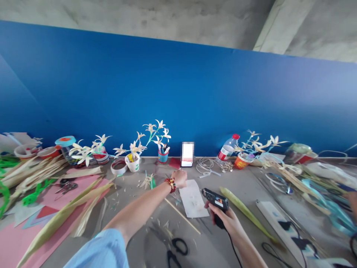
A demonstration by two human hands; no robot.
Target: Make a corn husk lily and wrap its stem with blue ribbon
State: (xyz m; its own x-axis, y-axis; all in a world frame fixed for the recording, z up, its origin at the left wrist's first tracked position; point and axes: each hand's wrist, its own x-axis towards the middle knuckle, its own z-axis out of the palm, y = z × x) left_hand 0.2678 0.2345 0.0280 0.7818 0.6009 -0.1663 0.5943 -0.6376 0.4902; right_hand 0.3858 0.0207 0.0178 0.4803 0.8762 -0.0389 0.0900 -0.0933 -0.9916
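Note:
My right hand (227,219) grips a black hot glue gun (216,199), its nozzle pointing left over a white sheet of paper (193,203). My left hand (180,178), a red beaded bracelet at its wrist, reaches across to the paper's far left corner, just short of an upright phone (186,163). Its fingers are drawn in, and what they hold, if anything, is hidden. Left of that wrist lies a cream flower with a green stem (152,182). A thin wooden stick (182,216) runs beside the paper, and black-handled scissors (180,247) lie nearer me.
Cups of cream flowers stand along the blue wall, including a white cup (132,163) and an orange cup (243,160). A water bottle (225,150) leans there. Pink paper (69,197) and dried husks (55,234) spread left. A power strip (281,230) and corded plugs lie right.

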